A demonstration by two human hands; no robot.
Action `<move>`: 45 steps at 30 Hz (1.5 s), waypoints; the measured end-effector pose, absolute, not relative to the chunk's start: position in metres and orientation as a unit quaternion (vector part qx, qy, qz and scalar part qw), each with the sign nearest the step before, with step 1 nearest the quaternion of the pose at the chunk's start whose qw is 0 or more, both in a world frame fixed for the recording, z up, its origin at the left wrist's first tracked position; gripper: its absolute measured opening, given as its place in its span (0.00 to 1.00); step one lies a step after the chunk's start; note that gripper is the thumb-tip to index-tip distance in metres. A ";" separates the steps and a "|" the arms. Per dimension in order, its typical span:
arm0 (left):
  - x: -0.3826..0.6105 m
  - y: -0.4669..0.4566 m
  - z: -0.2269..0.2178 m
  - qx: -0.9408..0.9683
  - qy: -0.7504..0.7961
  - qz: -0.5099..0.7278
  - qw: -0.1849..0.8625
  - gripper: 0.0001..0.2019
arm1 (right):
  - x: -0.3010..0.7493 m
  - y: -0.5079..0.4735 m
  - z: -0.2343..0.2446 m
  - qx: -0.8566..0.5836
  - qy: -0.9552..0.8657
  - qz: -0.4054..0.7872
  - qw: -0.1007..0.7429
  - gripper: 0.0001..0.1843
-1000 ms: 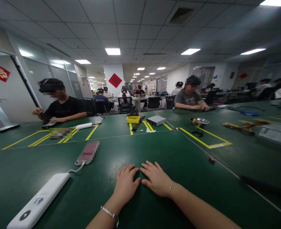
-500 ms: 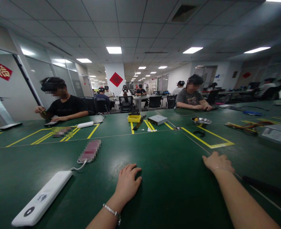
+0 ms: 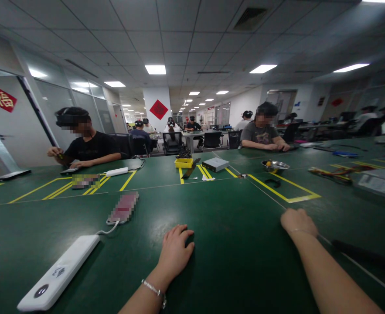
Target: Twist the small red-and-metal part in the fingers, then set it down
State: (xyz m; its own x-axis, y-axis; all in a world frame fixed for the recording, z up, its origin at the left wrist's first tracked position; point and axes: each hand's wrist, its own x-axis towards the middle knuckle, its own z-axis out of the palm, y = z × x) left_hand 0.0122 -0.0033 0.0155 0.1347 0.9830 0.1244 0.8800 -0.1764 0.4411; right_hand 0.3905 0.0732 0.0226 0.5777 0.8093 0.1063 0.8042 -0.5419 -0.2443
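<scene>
My left hand (image 3: 175, 250) lies palm down on the green tabletop (image 3: 231, 253), its fingers loosely spread and the thumb apart, with nothing in it. A silver bracelet (image 3: 153, 288) circles that wrist. Further right, my right hand (image 3: 299, 221) rests on the table with its fingers curled under into a loose fist; the fingertips are hidden, and nothing shows in it. Left of my left hand are a white power bank (image 3: 59, 270) and a phone (image 3: 123, 208) joined to it by a white cable. A black long object (image 3: 362, 255) lies right of my right forearm.
Across the table are a yellow tray (image 3: 183, 163), a grey metal box (image 3: 215, 164), a metal bowl (image 3: 275, 165) and yellow tape outlines (image 3: 303, 199). A power supply with wires (image 3: 380, 183) lies at right. Two people (image 3: 90, 146) (image 3: 264, 133) sit opposite.
My right hand has drawn in its thumb and curled its fingers, staying in about the same place. My left hand has not moved.
</scene>
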 end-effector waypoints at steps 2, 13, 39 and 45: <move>0.012 -0.004 0.016 0.742 0.627 0.196 0.134 0.17 | 0.387 0.072 0.028 -0.880 -0.457 0.017 0.129 0.23; 0.014 -0.002 0.015 0.735 0.621 0.228 0.149 0.17 | 0.282 0.062 0.051 -0.696 -0.590 0.303 0.277 0.13; 0.019 -0.004 0.018 0.679 0.565 0.352 0.310 0.08 | 0.232 0.044 0.041 -0.669 -0.710 0.033 0.219 0.20; 0.017 -0.002 0.016 0.664 0.569 0.373 0.312 0.08 | 0.358 0.072 0.030 -0.849 -0.510 -0.050 0.125 0.25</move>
State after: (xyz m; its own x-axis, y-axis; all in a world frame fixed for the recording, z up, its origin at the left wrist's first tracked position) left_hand 0.0168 -0.0015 0.0156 0.0746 0.9872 0.1410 0.5219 -0.1592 0.8380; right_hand 0.3576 0.0720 0.0303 0.4741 0.8547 0.2117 0.8795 -0.4480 -0.1607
